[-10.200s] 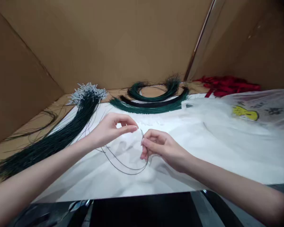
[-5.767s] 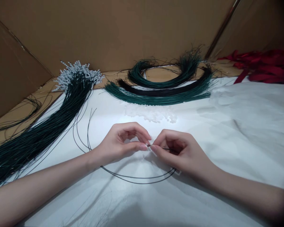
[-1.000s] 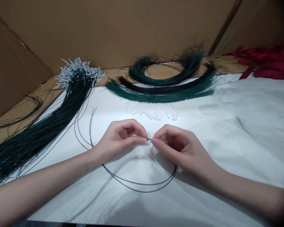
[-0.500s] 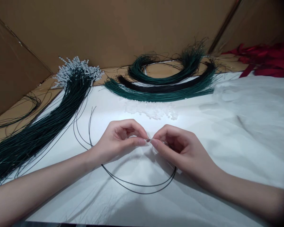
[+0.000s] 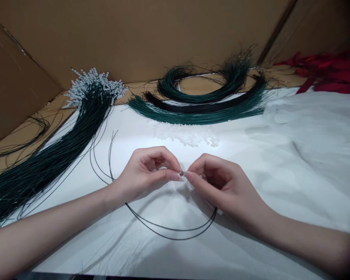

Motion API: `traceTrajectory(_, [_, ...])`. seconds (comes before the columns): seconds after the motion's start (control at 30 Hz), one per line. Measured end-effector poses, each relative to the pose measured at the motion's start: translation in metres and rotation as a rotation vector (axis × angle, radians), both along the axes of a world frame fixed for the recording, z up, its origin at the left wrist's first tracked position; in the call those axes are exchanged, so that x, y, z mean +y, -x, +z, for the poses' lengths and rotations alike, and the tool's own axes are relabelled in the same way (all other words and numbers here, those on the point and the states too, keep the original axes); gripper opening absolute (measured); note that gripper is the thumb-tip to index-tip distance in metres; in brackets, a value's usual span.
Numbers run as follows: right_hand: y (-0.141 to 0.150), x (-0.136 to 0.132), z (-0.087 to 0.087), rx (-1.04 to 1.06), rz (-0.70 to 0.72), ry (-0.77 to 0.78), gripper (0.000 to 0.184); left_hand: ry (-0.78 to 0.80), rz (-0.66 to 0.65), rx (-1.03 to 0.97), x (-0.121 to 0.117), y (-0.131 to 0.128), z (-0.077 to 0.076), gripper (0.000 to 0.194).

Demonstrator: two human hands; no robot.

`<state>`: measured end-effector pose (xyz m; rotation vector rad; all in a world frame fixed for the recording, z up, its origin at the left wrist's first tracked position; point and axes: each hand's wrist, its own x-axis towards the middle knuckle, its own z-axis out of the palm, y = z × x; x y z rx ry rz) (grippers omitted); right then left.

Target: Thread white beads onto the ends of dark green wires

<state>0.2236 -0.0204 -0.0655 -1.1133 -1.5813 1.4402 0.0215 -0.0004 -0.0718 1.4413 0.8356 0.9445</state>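
My left hand (image 5: 148, 171) is closed in a pinch, thumb against forefinger, at the middle of the white sheet. Facing it, my right hand (image 5: 223, 181) pinches too, its fingertips just short of the left ones. Between the fingertips runs a short bit of thin dark cord (image 5: 177, 239), which hangs below both hands in a double loop. Its loose ends stick up left of my left wrist. Anything tiny inside the pinches is hidden. Just beyond the hands lies a scatter of small white beads (image 5: 189, 137).
A thick bundle of dark green cords (image 5: 67, 147) with white beaded tips lies at the left. Curved cord bundles (image 5: 198, 116) rest at the back. Red ribbon (image 5: 335, 74) and crumpled translucent plastic (image 5: 317, 132) are at the right. Cardboard walls (image 5: 134, 39) enclose the white sheet (image 5: 105, 256).
Almost nothing differs. Both hands keep their pinches, and the tips around the cord have shifted only very slightly.
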Motion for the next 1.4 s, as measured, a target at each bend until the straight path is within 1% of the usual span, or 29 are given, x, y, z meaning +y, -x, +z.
traceTrajectory(0.23, [-0.0003, -0.0014, -0.0009, 0.000, -0.006, 0.004, 0.018, -0.076, -0.020, -0.008, -0.0002, 0.0012, -0.0017, 0.017])
traceTrajectory(0.6, [-0.0005, -0.0026, -0.0035, 0.001, -0.012, -0.027, 0.019, -0.087, 0.057, 0.105, -0.0025, -0.0028, 0.0038, 0.005])
traceTrajectory(0.87, [-0.0002, -0.0038, -0.0032, -0.007, -0.029, -0.025, 0.019, -0.081, 0.072, 0.110, -0.0039, -0.0031, 0.0021, 0.007])
traceTrajectory(1.07, [-0.0010, -0.0048, -0.0018, -0.004, -0.035, -0.024, 0.021, -0.120, 0.044, 0.141, -0.0032, -0.0033, 0.0019, 0.008])
traceTrajectory(1.4, [-0.0011, -0.0054, -0.0030, 0.007, -0.029, -0.028, 0.020, -0.143, 0.001, 0.147, -0.0040, 0.0004, 0.0010, 0.007])
